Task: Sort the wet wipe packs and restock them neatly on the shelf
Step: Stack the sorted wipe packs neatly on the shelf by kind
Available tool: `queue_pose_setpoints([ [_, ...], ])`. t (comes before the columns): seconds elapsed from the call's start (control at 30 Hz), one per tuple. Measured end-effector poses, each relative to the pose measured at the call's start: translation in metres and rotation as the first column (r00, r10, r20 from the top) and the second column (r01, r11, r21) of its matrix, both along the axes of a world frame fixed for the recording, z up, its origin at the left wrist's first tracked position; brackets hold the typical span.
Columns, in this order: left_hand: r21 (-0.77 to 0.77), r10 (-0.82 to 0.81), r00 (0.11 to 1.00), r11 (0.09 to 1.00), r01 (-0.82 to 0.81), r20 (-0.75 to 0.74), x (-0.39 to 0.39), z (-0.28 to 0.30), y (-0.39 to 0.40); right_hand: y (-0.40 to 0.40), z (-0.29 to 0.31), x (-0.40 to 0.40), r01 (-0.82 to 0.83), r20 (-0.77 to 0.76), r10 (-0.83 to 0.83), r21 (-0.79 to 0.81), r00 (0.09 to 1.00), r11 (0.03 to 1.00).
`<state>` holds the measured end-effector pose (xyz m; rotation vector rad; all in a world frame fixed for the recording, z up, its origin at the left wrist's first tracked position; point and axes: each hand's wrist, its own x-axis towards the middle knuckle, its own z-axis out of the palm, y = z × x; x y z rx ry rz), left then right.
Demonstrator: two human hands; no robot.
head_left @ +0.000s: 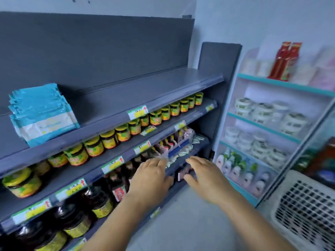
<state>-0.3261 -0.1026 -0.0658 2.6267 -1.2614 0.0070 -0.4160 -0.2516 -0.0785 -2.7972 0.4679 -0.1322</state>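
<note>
Head view: wet wipe packs [42, 115] stand stacked at the left of the top shelf [145, 91]. Left hand [152, 175] and right hand [204, 175] hover empty, fingers released. Packs appear soft, light, slippery; grasp by the flat sides.

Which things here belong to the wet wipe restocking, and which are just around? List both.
Part of the job:
- blue wet wipe packs, stacked at the left of the top shelf
- left hand and right hand, both empty

Just around:
- yellow-lidded jars on the shelf below
- dark bottles lower down
- white tubs in the side rack
- white basket
</note>
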Motion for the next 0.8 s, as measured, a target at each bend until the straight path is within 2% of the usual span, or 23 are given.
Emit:
queue_pose_setpoints([
  [0.2, 0.035, -0.201, 0.975, 0.978, 0.205, -0.100, -0.069, -0.030, -0.060, -0.031, -0.028, -0.104, 0.260, -0.086, -0.255, 0.047, 0.963, 0.964],
  [0.43, 0.080, -0.389, 0.901, 0.909, 0.409, -0.190, -0.156, -0.051, -0.132, -0.075, -0.053, -0.205, 0.488, -0.150, -0.470, 0.122, 0.870, 0.864],
  [0.8, 0.108, -0.494, 0.812, 0.831, 0.546, -0.311, -0.303, -0.089, -0.274, -0.187, -0.101, -0.355, 0.651, -0.199, -0.622, 0.171, 0.758, 0.739],
])
